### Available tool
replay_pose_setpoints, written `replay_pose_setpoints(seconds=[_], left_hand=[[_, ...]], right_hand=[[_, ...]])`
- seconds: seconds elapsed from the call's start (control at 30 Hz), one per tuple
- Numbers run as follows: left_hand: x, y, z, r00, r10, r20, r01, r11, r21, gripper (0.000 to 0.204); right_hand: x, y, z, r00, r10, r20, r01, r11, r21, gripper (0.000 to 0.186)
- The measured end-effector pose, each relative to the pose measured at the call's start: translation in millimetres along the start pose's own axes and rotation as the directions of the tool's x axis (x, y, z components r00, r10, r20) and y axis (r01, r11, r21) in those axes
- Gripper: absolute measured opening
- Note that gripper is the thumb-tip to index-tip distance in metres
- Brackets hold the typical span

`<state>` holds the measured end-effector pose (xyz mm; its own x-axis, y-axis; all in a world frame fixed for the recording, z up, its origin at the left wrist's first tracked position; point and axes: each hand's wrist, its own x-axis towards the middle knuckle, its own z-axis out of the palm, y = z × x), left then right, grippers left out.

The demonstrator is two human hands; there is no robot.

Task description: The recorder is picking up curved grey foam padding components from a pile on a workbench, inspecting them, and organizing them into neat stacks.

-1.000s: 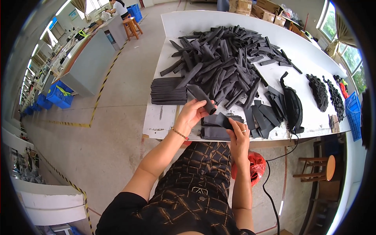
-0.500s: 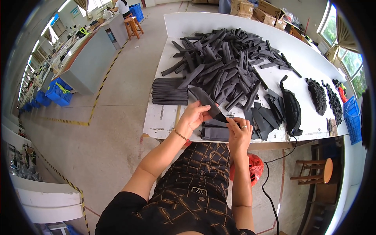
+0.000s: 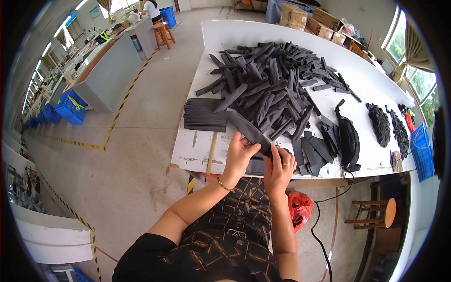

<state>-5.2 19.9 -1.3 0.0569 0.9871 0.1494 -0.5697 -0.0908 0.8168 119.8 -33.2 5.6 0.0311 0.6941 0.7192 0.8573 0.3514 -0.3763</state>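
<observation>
At the six o'clock edge of the tabletop (image 3: 188,152), gripped a dark cloth piece (image 3: 245,127) near its closer end, pinched in left hand (image 3: 241,157) and right hand (image 3: 280,168) alike, slanting away between ten and eleven o'clock. From the hands, saw a loose heap of similar pieces (image 3: 270,84) at twelve, a neat stack (image 3: 204,116) at ten, flat strips (image 3: 315,149) at three and a red bag (image 3: 300,209) at five.

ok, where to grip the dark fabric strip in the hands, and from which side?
Probably the far end: pinch the dark fabric strip across its width, from above and the person's left. That end extends up-left, looks flat and is uncovered, while the left hand and right hand crowd the near end.
</observation>
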Motion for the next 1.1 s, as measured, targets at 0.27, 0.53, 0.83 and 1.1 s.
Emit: replay_pose_setpoints(seconds=[0.27, 0.53, 0.83, 1.1], left_hand=[[10, 13, -2, 0.966, -0.124, 0.229, 0.178, 0.956, -0.235, 0.024], [-9, 3, 4, 0.950, -0.252, 0.183, 0.299, 0.905, -0.303, 0.023], [-21, -2, 13, 0.937, -0.235, 0.258, 0.313, 0.892, -0.325, 0.027], [-15, 5, 8, 0.950, -0.258, 0.178, 0.309, 0.871, -0.382, 0.026]], right_hand=[[-28, -9, -2, 0.981, 0.131, 0.142, -0.161, 0.961, 0.224, 0.038], [-4, -14, 1, 0.984, 0.028, 0.177, -0.084, 0.943, 0.322, 0.032], [-2, -11, -5, 0.988, -0.110, 0.109, 0.071, 0.947, 0.313, 0.021], [-6, -10, -9, 0.980, -0.004, 0.199, -0.061, 0.944, 0.323, 0.018]])
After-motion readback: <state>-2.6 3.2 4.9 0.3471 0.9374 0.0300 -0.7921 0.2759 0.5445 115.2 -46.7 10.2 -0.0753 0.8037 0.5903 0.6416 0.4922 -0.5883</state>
